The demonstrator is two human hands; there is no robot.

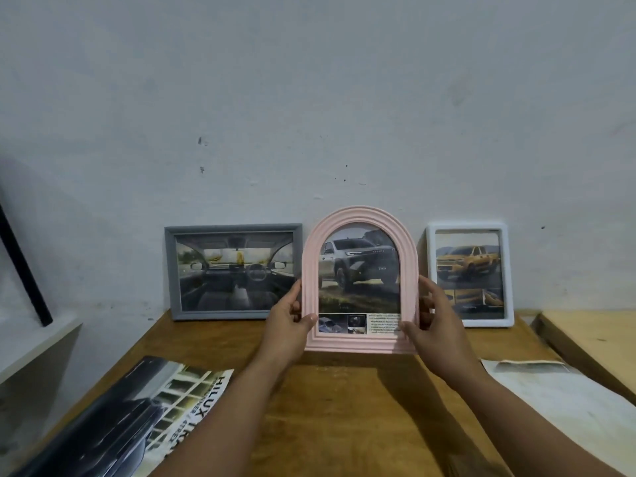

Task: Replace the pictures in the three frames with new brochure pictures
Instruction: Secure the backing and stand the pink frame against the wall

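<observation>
A pink arched frame showing a grey pickup truck picture is held upright above the wooden table, near the wall. My left hand grips its lower left edge, thumb on the front. My right hand grips its lower right edge the same way. A grey rectangular frame with a car interior picture leans on the wall at the left. A white frame with a yellow pickup picture leans on the wall at the right, partly behind my right hand.
An open car brochure lies at the table's front left. Pale loose sheets lie at the front right. A second wooden surface adjoins on the right. A white shelf and a black bar stand at the left.
</observation>
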